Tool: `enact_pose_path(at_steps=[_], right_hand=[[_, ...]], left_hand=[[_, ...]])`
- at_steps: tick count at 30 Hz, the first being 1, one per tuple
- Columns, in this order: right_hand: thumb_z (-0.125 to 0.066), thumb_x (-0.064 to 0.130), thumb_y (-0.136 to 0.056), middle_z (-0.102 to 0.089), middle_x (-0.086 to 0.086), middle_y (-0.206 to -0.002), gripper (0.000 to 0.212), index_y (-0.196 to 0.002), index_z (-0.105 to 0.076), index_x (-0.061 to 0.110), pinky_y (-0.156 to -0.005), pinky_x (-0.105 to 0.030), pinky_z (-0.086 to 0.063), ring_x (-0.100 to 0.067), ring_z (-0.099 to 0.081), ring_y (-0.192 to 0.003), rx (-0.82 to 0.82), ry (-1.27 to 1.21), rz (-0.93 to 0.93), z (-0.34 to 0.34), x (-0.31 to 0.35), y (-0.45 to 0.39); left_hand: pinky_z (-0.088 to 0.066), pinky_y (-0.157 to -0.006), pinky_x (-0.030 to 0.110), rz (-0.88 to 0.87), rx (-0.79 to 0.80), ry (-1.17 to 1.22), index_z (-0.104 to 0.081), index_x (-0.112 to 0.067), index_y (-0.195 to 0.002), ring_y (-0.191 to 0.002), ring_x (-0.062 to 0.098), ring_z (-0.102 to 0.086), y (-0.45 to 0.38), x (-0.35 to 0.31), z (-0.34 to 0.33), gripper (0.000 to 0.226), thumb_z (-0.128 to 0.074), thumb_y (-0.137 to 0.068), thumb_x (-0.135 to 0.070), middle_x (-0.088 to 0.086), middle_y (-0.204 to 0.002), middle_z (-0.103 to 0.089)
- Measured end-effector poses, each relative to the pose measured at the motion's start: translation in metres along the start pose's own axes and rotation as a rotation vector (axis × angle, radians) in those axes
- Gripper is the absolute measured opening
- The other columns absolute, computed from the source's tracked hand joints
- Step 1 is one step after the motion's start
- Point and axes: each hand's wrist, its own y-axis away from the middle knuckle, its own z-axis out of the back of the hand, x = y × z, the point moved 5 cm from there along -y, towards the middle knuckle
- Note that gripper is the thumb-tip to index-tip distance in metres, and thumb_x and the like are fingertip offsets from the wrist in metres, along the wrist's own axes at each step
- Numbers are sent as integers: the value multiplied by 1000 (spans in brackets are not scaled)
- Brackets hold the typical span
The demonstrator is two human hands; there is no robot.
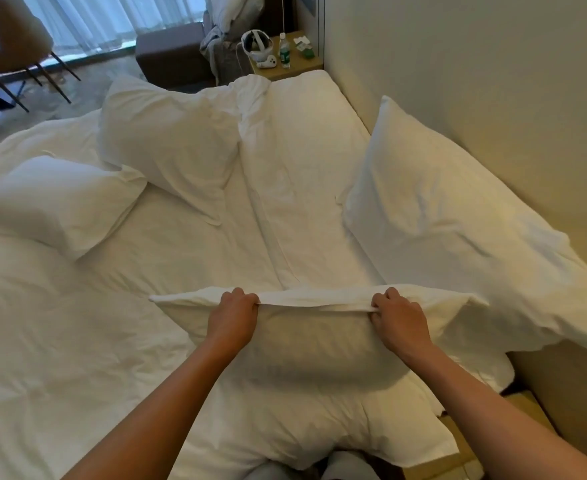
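Both hands pinch the pillow (306, 341) top seam: left hand (233, 317) and right hand (397, 322) level, long axis left-right, equally near.

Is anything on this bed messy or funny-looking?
Yes. The left pillow and middle pillow lie crooked on the rumpled bedding, and the right pillow slumps against the wall; none line up.

We can read no text anywhere, green label on the bottle (285, 51), upper middle of frame, too small for us
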Motion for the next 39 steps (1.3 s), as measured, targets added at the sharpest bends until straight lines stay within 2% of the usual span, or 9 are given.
enact_pose_path(at_steps=[3,5,9,12,15,22,31,35,39], right_hand=[[-54,25,-95,-61,0,-96,6,-92,-57,21,-94,-42,-46,-29,-60,-81,-32,-21,9,3,-2,3],[-57,23,-94,-58,1,-85,14,-85,-46,23,-103,-42,-46,-29,-59,-86,-82,-70,5,7,-2,7],[-55,29,-96,-48,5,-76,25,-81,-36,24,-62,-40,-44,-28,-51,-76,-61,-158,-49,11,0,13],[-51,33,-100,-53,1,-77,26,-82,-36,21,-64,-45,-48,-28,-52,-68,-17,-163,-51,7,0,13],[-52,37,-100,-55,1,-79,26,-84,-41,20,-65,-44,-48,-25,-54,-69,-11,-159,-64,4,0,12],[-53,30,-100,-67,-3,-98,20,-96,-68,16,-78,-39,-40,-33,-62,-84,-36,9,-120,10,7,8],[-47,32,-106,-59,-3,-81,31,-83,-50,12,-71,-44,-48,-27,-57,-75,-32,-195,-124,13,5,16],[-50,29,-102,-61,-1,-82,23,-85,-53,14,-69,-42,-48,-27,-58,-75,-56,-213,-142,10,1,20],[-56,26,-99,-65,-1,-86,18,-83,-56,17,-68,-36,-35,-29,-61,-79,-71,-221,-133,6,2,24]], left_hand=[[-54,-80,44,-67,25,42,-70,-18,-112,-108,24,-52,-4,1,-3,35,-36,-105,-22,2,-108,-59],[-54,-83,43,-109,64,65,-65,-20,-117,-111,25,-54,-6,-1,-8,30,-39,-104,-27,2,-112,-59],[-51,-77,38,-186,102,24,-60,-28,-128,-107,25,-58,-12,-2,-21,31,-41,-104,-34,3,-114,-64],[-44,-64,35,-243,23,-23,-66,-19,-101,-81,25,-59,-22,-1,-26,34,-35,-105,-31,1,-86,-64],[-39,-59,35,-262,20,-5,-59,-16,-86,-72,26,-58,-32,3,-26,34,-34,-105,-29,1,-78,-63],[-52,-68,40,-289,30,87,-60,-18,-93,-75,29,-62,-31,10,-5,29,-35,-105,-26,4,-83,-68],[-55,-79,39,-247,165,74,-69,-14,-96,-86,28,-65,-25,9,1,32,-41,-103,-26,6,-93,-69],[-50,-74,39,-228,178,58,-61,-11,-81,-80,28,-62,-20,12,3,35,-38,-104,-22,8,-86,-67],[-53,-77,41,-230,122,87,-63,-10,-85,-80,29,-63,-20,12,16,34,-38,-105,-22,8,-85,-68]])
